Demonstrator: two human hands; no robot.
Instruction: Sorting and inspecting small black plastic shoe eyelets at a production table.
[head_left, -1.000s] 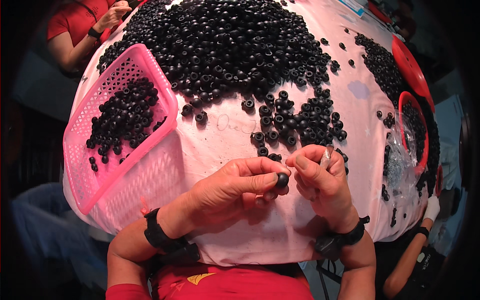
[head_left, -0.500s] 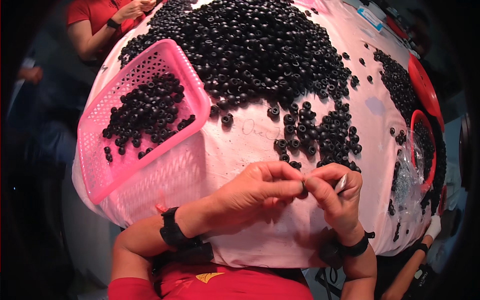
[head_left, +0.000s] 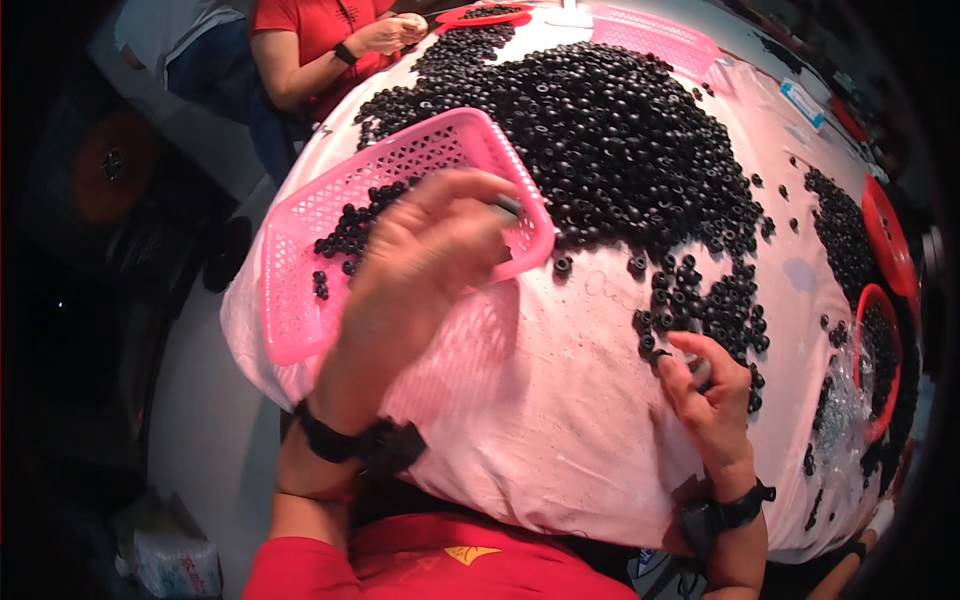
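Note:
My left hand [head_left: 430,235], slightly blurred, hovers over the right side of a pink plastic basket [head_left: 540,235]. A small dark piece [head_left: 505,206] shows at its closed fingertips, its shape unclear. Beneath the hand, small black ring-shaped parts [head_left: 345,238] lie in the basket, partly covered by it. My right hand [head_left: 712,400] is at the near edge of a loose cluster of these parts [head_left: 700,300]. Its thumb and finger close on one black ring-shaped part [head_left: 660,358]. A slim silvery tool [head_left: 700,372], mostly hidden, is tucked in the same hand.
A big heap of black parts [head_left: 620,140] covers the far middle of the pale pink cloth [head_left: 560,400]. Red trays [head_left: 885,235] and clear plastic [head_left: 840,420] are at the right. Another pink basket [head_left: 655,40] stands at the back. A person in red [head_left: 300,50] works far left.
My hands were together over the cloth, pinching a small dark piece. The left has swung left and up over the basket; the right has reached the cluster. The view has shifted too.

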